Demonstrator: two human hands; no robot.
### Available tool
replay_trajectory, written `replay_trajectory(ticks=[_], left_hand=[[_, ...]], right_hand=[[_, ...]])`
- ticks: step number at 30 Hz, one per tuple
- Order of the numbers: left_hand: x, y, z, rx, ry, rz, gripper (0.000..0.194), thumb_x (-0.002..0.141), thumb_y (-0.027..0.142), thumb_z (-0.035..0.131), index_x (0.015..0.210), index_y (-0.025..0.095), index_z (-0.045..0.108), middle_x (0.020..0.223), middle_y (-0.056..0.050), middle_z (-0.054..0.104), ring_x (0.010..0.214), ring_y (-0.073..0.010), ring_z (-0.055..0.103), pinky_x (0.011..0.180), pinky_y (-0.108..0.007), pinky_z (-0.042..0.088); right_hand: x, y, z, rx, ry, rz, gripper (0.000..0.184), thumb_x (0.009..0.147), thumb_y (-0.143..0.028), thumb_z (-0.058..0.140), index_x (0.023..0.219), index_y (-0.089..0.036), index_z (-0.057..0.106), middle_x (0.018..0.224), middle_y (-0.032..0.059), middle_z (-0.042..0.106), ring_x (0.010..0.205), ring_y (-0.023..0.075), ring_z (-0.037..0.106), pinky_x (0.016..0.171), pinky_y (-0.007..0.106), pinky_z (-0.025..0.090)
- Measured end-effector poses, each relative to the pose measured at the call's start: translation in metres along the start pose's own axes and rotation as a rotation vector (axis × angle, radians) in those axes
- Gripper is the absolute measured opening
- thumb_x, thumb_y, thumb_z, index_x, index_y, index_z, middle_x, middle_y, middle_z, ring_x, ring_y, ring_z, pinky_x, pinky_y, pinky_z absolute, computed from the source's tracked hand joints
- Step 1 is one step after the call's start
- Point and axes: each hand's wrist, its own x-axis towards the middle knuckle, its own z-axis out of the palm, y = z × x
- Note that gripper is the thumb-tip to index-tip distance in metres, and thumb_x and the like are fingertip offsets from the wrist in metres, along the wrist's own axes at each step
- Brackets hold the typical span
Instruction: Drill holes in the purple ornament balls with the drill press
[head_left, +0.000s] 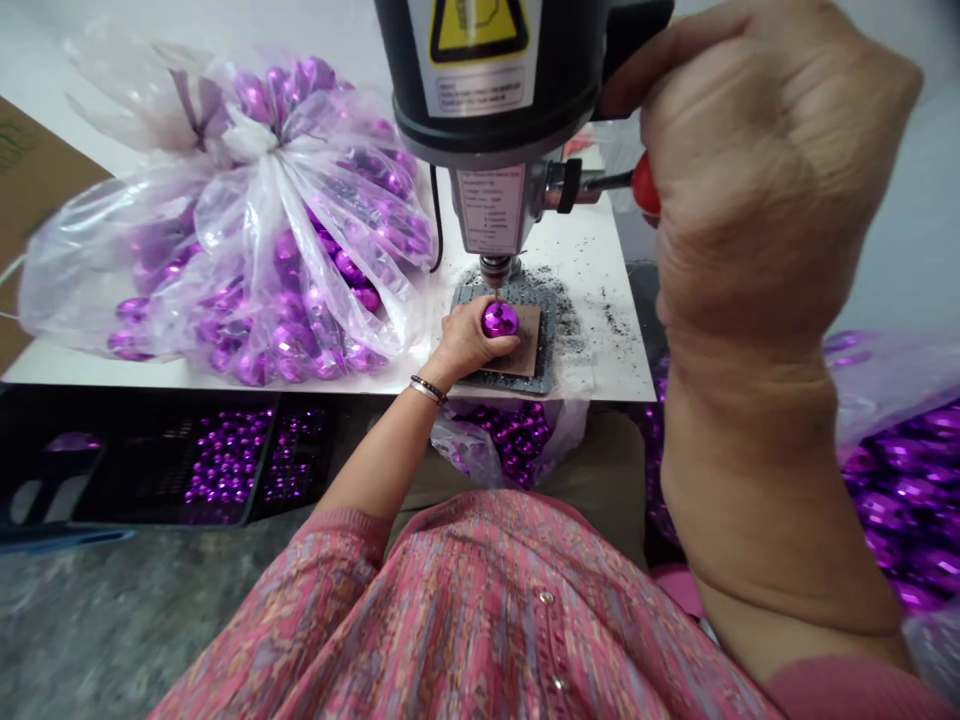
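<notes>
My left hand (469, 338) is closed round a shiny purple faceted ball (500, 319), fingers and thumb at its sides. The ball sits on a brown board (523, 355) over the grey base (550, 310) of a bench drill press (491, 205). Straight above the ball is the drill chuck (496, 270); its thin bit reaches down to the ball's top, and whether it has entered cannot be told. My right hand (765, 170), raised and near the camera, is closed at the red-knobbed lever (646, 186), its fingers mostly hidden. One finger stretches towards the black motor housing (487, 130).
Tied clear plastic bags (300, 220) of purple balls fill the white table's (600, 350) left side. Dark shavings (562, 310) lie round the base. Below are a black crate (150, 470) with purple balls, an open bag (517, 440) at my lap, and more bagged balls (907, 500) at right.
</notes>
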Motion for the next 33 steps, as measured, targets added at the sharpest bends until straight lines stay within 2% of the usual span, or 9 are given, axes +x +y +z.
replay_trajectory(ticks=[2,4,8,13,19,23,27,30,33], left_hand=[[-0.001,0.004,-0.001,0.02,-0.008,-0.011,0.051,0.068,0.03,0.085,0.115,0.018,0.069,0.107,-0.009,0.074,0.107,-0.0325,0.067,0.102,-0.048,0.05],[-0.002,0.006,-0.001,0.027,-0.022,-0.011,0.05,0.069,0.031,0.084,0.114,0.017,0.069,0.108,-0.01,0.073,0.107,-0.034,0.067,0.102,-0.049,0.05],[0.0,0.001,0.002,0.011,-0.002,-0.002,0.052,0.068,0.031,0.085,0.116,0.019,0.068,0.107,-0.009,0.073,0.106,-0.0329,0.067,0.102,-0.049,0.05],[0.001,-0.008,0.006,-0.058,0.009,0.027,0.052,0.067,0.03,0.086,0.116,0.021,0.068,0.106,-0.007,0.072,0.107,-0.0303,0.066,0.102,-0.047,0.049],[0.0,-0.006,0.003,-0.088,-0.011,0.04,0.049,0.069,0.031,0.083,0.115,0.021,0.068,0.108,-0.006,0.074,0.103,-0.027,0.068,0.097,-0.041,0.051],[0.0,-0.005,0.004,-0.085,-0.006,0.025,0.054,0.068,0.031,0.084,0.117,0.019,0.068,0.109,-0.007,0.074,0.104,-0.028,0.069,0.097,-0.04,0.051],[0.001,-0.007,0.006,-0.094,-0.004,0.02,0.057,0.068,0.033,0.084,0.121,0.02,0.067,0.11,-0.007,0.075,0.104,-0.0281,0.069,0.097,-0.041,0.052],[0.0,-0.008,0.007,-0.091,0.01,0.01,0.058,0.067,0.033,0.085,0.121,0.02,0.067,0.111,-0.008,0.075,0.105,-0.0284,0.069,0.098,-0.041,0.052],[-0.001,-0.006,0.007,-0.082,0.026,0.002,0.057,0.066,0.032,0.086,0.12,0.021,0.068,0.111,-0.007,0.075,0.105,-0.0294,0.069,0.098,-0.042,0.051]], right_hand=[[-0.003,0.004,0.0,0.038,0.018,-0.028,0.033,0.09,-0.015,0.04,0.097,-0.01,0.072,0.067,-0.0064,0.054,0.061,-0.0081,0.042,0.065,0.008,0.037],[-0.006,0.008,0.0,0.012,0.053,-0.038,0.032,0.086,-0.017,0.043,0.101,-0.01,0.071,0.085,-0.0039,0.063,0.08,-0.0058,0.052,0.069,0.007,0.04],[-0.018,0.019,0.002,-0.07,0.081,-0.125,0.044,0.079,-0.018,0.047,0.118,-0.011,0.067,0.119,0.0039,0.062,0.121,0.0072,0.056,0.058,0.009,0.032],[-0.037,0.034,0.005,-0.134,0.09,-0.171,0.058,0.077,-0.016,0.044,0.131,-0.006,0.062,0.129,0.0073,0.059,0.09,0.0011,0.055,0.05,0.012,0.026],[-0.045,0.053,0.012,-0.077,0.114,-0.275,0.051,0.078,-0.014,0.047,0.127,-0.012,0.061,0.125,0.0031,0.06,0.056,-0.0097,0.024,0.051,0.013,0.025],[-0.05,0.064,0.017,-0.109,0.19,-0.333,0.043,0.08,-0.016,0.046,0.121,-0.016,0.062,0.103,0.0011,0.061,0.054,-0.0074,0.024,0.055,0.015,0.027],[-0.054,0.079,0.022,-0.177,0.254,-0.4,0.042,0.087,-0.025,0.04,0.123,-0.024,0.062,0.068,-0.001,0.043,0.054,-0.0003,0.028,0.062,0.017,0.036],[-0.062,0.097,0.025,-0.213,0.26,-0.442,0.04,0.092,-0.035,0.039,0.123,-0.028,0.064,0.063,0.0003,0.04,0.059,0.0033,0.037,0.068,0.02,0.043],[-0.066,0.106,0.028,-0.197,0.285,-0.476,0.039,0.096,-0.037,0.039,0.12,-0.024,0.066,0.065,0.0004,0.045,0.062,0.0024,0.042,0.072,0.021,0.046]])
